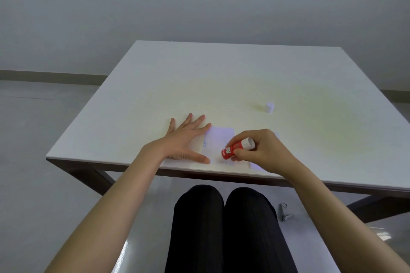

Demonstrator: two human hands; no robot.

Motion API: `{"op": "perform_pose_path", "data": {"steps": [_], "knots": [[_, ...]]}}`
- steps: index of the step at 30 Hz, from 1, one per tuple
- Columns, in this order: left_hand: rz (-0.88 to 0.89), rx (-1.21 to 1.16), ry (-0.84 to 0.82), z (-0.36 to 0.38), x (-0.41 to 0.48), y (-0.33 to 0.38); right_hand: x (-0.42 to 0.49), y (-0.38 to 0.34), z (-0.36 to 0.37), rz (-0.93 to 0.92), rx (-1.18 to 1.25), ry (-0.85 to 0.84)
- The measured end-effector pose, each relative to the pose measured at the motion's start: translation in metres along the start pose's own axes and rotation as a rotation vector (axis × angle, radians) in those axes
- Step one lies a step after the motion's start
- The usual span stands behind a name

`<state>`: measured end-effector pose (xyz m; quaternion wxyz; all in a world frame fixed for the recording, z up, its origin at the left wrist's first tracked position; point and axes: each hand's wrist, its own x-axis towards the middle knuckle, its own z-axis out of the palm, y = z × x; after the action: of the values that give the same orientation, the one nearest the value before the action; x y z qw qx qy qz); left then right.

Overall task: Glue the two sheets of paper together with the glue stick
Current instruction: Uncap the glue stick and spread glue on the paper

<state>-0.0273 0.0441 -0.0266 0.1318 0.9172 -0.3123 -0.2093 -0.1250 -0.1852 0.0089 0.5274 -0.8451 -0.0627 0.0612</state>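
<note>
A small white sheet of paper [218, 143] lies near the table's front edge. My left hand [188, 139] presses flat on its left side, fingers spread. My right hand [259, 150] grips a red glue stick [235, 148], tilted with its lower end down on the paper's right part. A second white sheet [258, 167] shows partly under my right hand and wrist. The glue stick's white cap [269, 107] stands alone further back on the right.
The white table [221, 86] stretches wide behind the papers. Its front edge runs just below my hands, above my dark-trousered knees [224, 217]. A small metal object [284, 213] lies on the floor to the right of my legs.
</note>
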Motion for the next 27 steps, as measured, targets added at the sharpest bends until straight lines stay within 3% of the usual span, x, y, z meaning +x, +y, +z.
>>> {"op": "perform_pose_path", "data": {"steps": [7,9,13,18,20,23,25,27], "knots": [[-0.007,0.011,-0.004,-0.003,-0.003,0.005,0.034,-0.004,0.008,0.103,0.065,0.323],[-0.007,0.007,-0.002,-0.003,-0.003,0.006,0.028,-0.005,0.015,0.073,-0.007,0.311],[-0.011,-0.009,0.002,-0.003,-0.003,0.007,0.015,-0.004,0.021,0.047,-0.054,0.117],[-0.026,-0.025,0.014,-0.004,-0.005,0.010,0.020,-0.001,0.002,0.149,0.008,0.365],[-0.024,-0.062,0.029,-0.005,-0.007,0.011,0.018,-0.002,0.000,0.153,0.280,0.407],[-0.019,-0.205,0.054,-0.008,-0.013,0.012,0.010,-0.009,0.007,0.200,1.027,0.332],[-0.008,-0.418,0.145,-0.011,-0.018,0.017,0.005,-0.015,0.015,0.289,1.362,0.282],[0.079,-0.720,0.336,-0.016,-0.021,0.027,0.002,-0.022,0.027,0.358,1.521,0.220]]}}
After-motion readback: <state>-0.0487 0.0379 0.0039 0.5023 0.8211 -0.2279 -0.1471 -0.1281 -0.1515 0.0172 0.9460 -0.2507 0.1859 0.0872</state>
